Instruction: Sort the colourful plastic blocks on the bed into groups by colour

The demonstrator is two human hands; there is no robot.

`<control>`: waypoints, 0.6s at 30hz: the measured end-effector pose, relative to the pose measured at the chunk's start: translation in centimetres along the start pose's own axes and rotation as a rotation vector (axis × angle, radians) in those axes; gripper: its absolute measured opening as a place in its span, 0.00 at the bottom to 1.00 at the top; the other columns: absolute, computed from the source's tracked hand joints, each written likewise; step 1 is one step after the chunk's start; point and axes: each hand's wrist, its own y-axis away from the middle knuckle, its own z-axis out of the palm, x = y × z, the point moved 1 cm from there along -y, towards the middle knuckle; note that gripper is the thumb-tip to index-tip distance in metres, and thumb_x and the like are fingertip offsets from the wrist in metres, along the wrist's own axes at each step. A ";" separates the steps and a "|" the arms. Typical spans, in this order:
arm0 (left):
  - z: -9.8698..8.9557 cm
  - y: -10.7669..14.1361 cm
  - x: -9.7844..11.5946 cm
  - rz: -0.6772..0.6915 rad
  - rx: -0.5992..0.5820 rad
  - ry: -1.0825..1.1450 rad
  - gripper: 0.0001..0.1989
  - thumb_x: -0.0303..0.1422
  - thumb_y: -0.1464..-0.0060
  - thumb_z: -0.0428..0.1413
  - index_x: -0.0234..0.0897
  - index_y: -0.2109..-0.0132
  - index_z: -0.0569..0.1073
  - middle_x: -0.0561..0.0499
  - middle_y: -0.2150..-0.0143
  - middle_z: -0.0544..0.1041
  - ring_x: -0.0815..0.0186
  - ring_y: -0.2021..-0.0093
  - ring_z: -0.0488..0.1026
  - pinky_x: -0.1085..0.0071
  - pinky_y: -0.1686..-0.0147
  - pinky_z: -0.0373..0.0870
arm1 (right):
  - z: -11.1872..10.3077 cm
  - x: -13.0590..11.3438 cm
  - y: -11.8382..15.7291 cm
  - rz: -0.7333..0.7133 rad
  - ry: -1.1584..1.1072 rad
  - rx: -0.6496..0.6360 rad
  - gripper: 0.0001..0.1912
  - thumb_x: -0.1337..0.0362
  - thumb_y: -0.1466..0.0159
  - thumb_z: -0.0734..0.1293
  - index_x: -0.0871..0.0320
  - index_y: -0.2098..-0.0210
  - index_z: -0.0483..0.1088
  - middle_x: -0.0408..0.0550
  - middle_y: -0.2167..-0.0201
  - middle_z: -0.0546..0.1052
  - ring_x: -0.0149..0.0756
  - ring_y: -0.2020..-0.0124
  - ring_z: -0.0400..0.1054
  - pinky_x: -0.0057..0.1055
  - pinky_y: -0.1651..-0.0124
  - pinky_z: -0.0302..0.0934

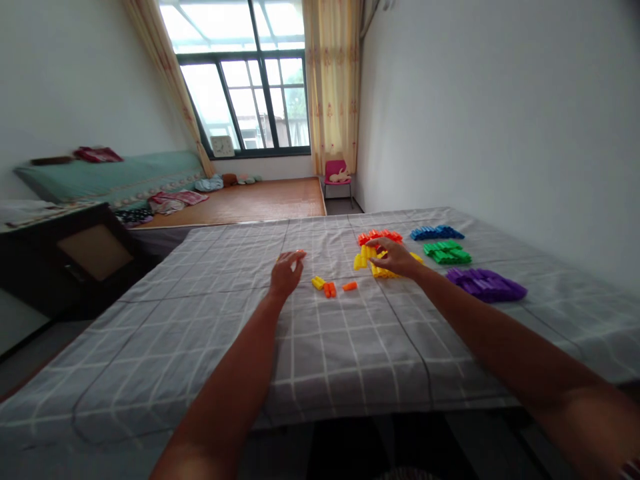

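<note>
Evidently, my right hand [396, 257] pinches yellow pieces [367, 255] between slightly parted fingers, right of centre on the bench [200, 307]; left hand [285, 273] curled, hold unclear. Coloured piles [484, 285] sit apart, presumably for sorting.

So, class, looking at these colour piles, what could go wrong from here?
The right hand is at the yellow pile, with the orange pile just behind; a nudge might mix the colours.

The loose pieces lie between both hands, so the left hand could brush them out of place.
</note>
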 end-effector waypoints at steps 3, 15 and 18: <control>1.4 0.5 2.7 0.000 -0.153 0.261 0.15 0.35 0.39 0.50 0.39 0.50 0.75 0.47 0.49 0.78 0.63 0.48 0.72 0.67 0.48 0.70 | 3.0 -3.3 -1.0 -0.070 -0.042 0.026 0.22 0.65 0.44 0.68 0.57 0.49 0.69 0.52 0.51 0.73 0.36 0.60 0.70 0.32 0.61 0.69; 2.6 1.3 2.0 -0.185 -0.399 0.904 0.24 0.40 0.52 0.64 0.35 0.49 0.73 0.41 0.51 0.76 0.59 0.54 0.76 0.63 0.54 0.73 | 8.5 -7.1 -3.4 -0.229 -0.135 0.034 0.22 0.68 0.46 0.69 0.54 0.51 0.70 0.50 0.54 0.71 0.34 0.64 0.70 0.31 0.67 0.70; 2.8 1.1 1.2 -0.152 -0.292 0.710 0.20 0.39 0.50 0.62 0.35 0.51 0.75 0.43 0.54 0.78 0.61 0.56 0.76 0.62 0.53 0.72 | 7.0 -6.5 -3.5 -0.206 -0.114 0.097 0.23 0.68 0.46 0.69 0.54 0.50 0.70 0.51 0.53 0.71 0.35 0.63 0.70 0.32 0.66 0.70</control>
